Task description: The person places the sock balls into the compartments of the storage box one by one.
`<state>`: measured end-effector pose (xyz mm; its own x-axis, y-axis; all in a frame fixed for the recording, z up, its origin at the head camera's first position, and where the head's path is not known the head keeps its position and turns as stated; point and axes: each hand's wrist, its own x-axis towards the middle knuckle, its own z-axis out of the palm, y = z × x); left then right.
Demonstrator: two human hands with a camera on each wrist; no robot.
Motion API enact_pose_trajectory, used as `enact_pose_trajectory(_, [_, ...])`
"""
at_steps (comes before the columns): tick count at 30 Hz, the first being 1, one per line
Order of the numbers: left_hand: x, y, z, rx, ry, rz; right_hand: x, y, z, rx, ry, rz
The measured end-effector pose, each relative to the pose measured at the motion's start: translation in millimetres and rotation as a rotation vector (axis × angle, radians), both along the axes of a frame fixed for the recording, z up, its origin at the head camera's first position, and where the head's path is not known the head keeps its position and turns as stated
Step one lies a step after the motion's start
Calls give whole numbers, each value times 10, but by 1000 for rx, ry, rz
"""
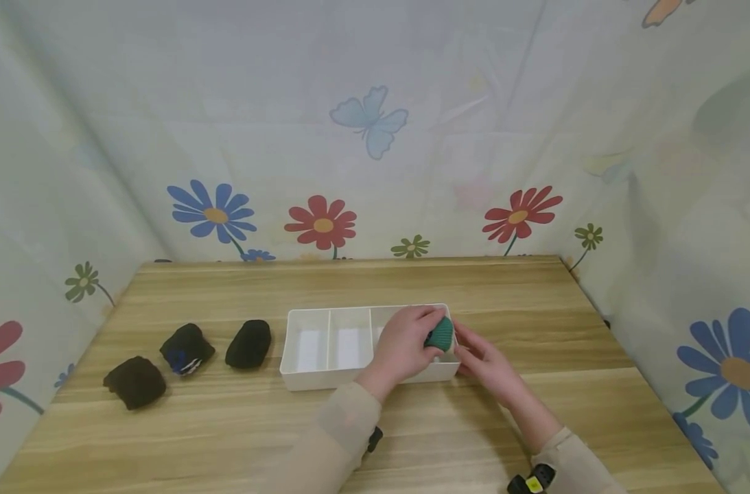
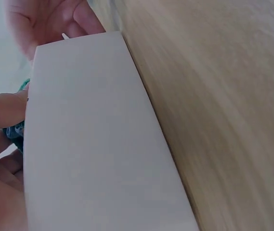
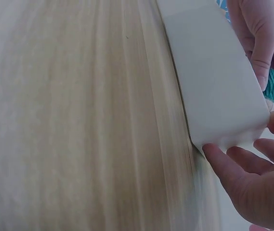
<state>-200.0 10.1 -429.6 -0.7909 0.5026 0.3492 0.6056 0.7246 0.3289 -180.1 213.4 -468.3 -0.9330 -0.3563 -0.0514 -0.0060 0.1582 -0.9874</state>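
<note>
A green ribbed-knit bundle (image 1: pixel 439 335) is pinched between the thumb and fingers of the left grip (image 1: pixel 404 343) and is held at the right end of a white divided tray (image 1: pixel 315 381), about level with the rim; whether the tray's floor is touched by it cannot be told. Its compact, rounded shape is lined with fine parallel ribs, and a dark blue part is shown in the left wrist view. Just right of the left grip, the tray's end wall is touched by the loosely spread fingers of the right grip (image 1: pixel 487 363). Left of the left grip, beyond the tray, a plain black bundle (image 1: pixel 248 344), a blue-and-white-marked bundle (image 1: pixel 186 343) and a brownish-black bundle (image 1: pixel 135 382) are spaced apart on the wood-grained tabletop (image 1: pixel 226 432). Behind both grips, a flower-printed curtain (image 1: pixel 288 151) is hung.
</note>
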Motion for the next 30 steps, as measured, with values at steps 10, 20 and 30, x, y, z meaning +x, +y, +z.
enact_pose_trajectory(10, [-51,35,-95,-53,-17,16,12,-4,-10,-31,-5,6])
enact_pose_trajectory(20, [-51,40,-114,-42,-89,59,3,-10,-25,-48,6,8])
enact_pose_trajectory(30, [43,-100,-28,96,-123,59,6,-10,-25,-32,-9,-13])
